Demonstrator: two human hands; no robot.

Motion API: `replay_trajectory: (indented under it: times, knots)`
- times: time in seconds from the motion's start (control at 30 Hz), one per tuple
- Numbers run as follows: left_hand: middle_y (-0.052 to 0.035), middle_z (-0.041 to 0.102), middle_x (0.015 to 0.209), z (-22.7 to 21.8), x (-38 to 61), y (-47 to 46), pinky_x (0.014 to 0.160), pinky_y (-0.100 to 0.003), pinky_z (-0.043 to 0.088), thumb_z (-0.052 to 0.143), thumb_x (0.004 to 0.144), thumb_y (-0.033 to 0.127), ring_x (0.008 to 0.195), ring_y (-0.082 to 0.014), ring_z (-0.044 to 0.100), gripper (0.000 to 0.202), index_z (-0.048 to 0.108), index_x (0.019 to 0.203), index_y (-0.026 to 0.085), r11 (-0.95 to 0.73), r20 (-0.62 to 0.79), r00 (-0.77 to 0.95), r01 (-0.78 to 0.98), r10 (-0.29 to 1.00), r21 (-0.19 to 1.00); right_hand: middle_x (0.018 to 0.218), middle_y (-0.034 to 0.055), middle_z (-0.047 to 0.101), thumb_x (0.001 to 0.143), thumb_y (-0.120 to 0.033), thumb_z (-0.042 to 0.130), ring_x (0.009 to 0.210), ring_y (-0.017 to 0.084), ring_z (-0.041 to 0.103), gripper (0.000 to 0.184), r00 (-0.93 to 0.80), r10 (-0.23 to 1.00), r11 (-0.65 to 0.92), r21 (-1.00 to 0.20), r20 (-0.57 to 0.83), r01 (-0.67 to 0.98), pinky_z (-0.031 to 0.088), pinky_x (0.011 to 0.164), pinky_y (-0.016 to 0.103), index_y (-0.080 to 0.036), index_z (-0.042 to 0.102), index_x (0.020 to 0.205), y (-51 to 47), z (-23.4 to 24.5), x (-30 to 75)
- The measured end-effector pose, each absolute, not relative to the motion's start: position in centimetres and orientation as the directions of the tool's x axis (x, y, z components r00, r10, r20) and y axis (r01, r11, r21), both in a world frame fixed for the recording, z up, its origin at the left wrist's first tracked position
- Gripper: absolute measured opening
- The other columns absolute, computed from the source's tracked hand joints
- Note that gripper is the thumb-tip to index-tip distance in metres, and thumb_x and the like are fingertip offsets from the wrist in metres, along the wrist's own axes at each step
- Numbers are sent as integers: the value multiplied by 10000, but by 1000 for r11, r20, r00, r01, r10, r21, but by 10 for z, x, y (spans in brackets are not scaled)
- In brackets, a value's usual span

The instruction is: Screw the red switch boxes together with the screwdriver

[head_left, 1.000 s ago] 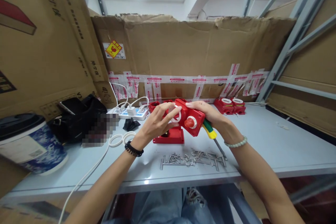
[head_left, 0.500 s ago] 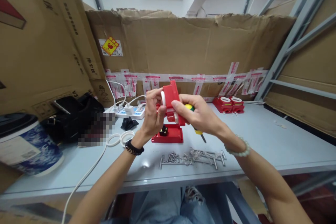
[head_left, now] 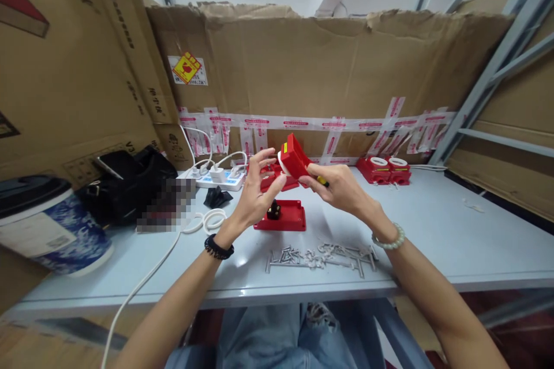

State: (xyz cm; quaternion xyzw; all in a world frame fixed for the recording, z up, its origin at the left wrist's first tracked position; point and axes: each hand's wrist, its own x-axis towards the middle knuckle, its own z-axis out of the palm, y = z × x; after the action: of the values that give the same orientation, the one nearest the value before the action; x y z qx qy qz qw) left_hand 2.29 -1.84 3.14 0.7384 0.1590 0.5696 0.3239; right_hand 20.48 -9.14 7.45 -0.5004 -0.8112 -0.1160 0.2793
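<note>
My right hand (head_left: pixel 340 187) grips a red plastic housing (head_left: pixel 295 155) with a white ring on its left face, tilted above the table. Under the same hand shows the yellow-and-black handle of a screwdriver (head_left: pixel 322 181); its shaft is hidden. My left hand (head_left: pixel 259 187) is open beside the white ring, fingers spread and curved; whether a fingertip touches it I cannot tell. Below lies a flat red tray-like base (head_left: pixel 292 219) with a black part (head_left: pixel 273 210) inside. Behind the hands, more red plastic parts (head_left: pixel 270 176) are partly covered.
Loose screws and T-shaped metal rods (head_left: pixel 320 256) lie near the front edge. Two red units with white rings (head_left: pixel 383 172) stand at the back right. A power strip (head_left: pixel 225 179), white cable (head_left: pixel 147 277), black bag (head_left: pixel 125 184) and large cup (head_left: pixel 52 230) occupy the left.
My left hand has come away from the housing and its fingers have spread. The housing has been turned in my right hand, and the screwdriver's shaft no longer shows.
</note>
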Motion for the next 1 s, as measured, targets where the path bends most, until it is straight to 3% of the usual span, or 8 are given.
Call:
replay_trajectory:
  times: [0.07, 0.27, 0.43, 0.57, 0.7, 0.8, 0.9, 1.0]
  knots:
    - [-87, 458, 1262, 30, 25, -21, 931, -387, 437, 582, 794, 325, 1115, -207, 499, 481, 367, 1217, 244, -765, 756, 363, -154, 545, 625, 661, 10, 594, 907, -426, 345, 532, 102, 449, 331, -338, 756, 491, -145, 561, 859, 276, 549, 240, -194, 533, 762, -92, 73, 206]
    - [2, 561, 802, 26, 29, -20, 796, -334, 498, 449, 879, 274, 788, -135, 595, 304, 353, 1163, 219, -678, 699, 387, -215, 601, 703, 618, 2, 577, 894, -429, 370, 515, 100, 446, 325, -340, 763, 512, -194, 550, 837, 289, 546, 234, -195, 521, 726, -90, 65, 205]
    - [-72, 478, 1139, 26, 29, -19, 873, -331, 470, 567, 793, 306, 1071, -190, 502, 365, 416, 1115, 221, -773, 770, 296, -137, 565, 620, 645, 0, 578, 890, -435, 380, 528, 93, 450, 325, -339, 763, 550, -278, 550, 787, 306, 562, 227, -194, 495, 704, -91, 64, 205]
    - [-87, 492, 1180, 25, 30, -18, 891, -327, 452, 614, 757, 313, 1095, -195, 509, 429, 393, 1111, 216, -719, 736, 342, -204, 584, 665, 624, -11, 539, 890, -432, 380, 529, 90, 430, 319, -346, 768, 571, -332, 540, 751, 304, 558, 223, -191, 473, 702, -91, 63, 205]
    - [-50, 605, 902, 21, 33, -11, 716, -305, 489, 409, 852, 455, 776, -155, 620, 326, 389, 1037, 187, -471, 518, 364, -217, 774, 855, 597, -20, 516, 886, -438, 389, 520, 86, 396, 327, -371, 780, 573, -336, 504, 748, 291, 548, 220, -190, 480, 694, -90, 60, 202]
    - [-13, 584, 669, 19, 31, -8, 562, -285, 459, 181, 890, 514, 537, -136, 575, 415, 389, 963, 163, -351, 380, 391, -146, 838, 925, 589, -23, 518, 885, -433, 397, 512, 81, 381, 330, -392, 786, 575, -331, 478, 748, 284, 544, 219, -185, 499, 692, -90, 58, 200]
    - [-53, 597, 879, 21, 27, -13, 662, -297, 478, 377, 857, 498, 766, -163, 607, 360, 395, 1026, 181, -589, 579, 288, -60, 763, 806, 599, -25, 525, 888, -424, 396, 515, 76, 390, 329, -378, 787, 575, -358, 487, 736, 292, 548, 218, -179, 510, 701, -89, 58, 201]
    - [-91, 503, 1157, 23, 25, -19, 802, -321, 470, 637, 729, 363, 1029, -204, 539, 495, 386, 1127, 210, -777, 749, 303, -41, 589, 628, 606, -26, 520, 889, -412, 399, 520, 74, 391, 324, -366, 766, 600, -382, 529, 703, 304, 551, 216, -172, 510, 702, -87, 58, 204]
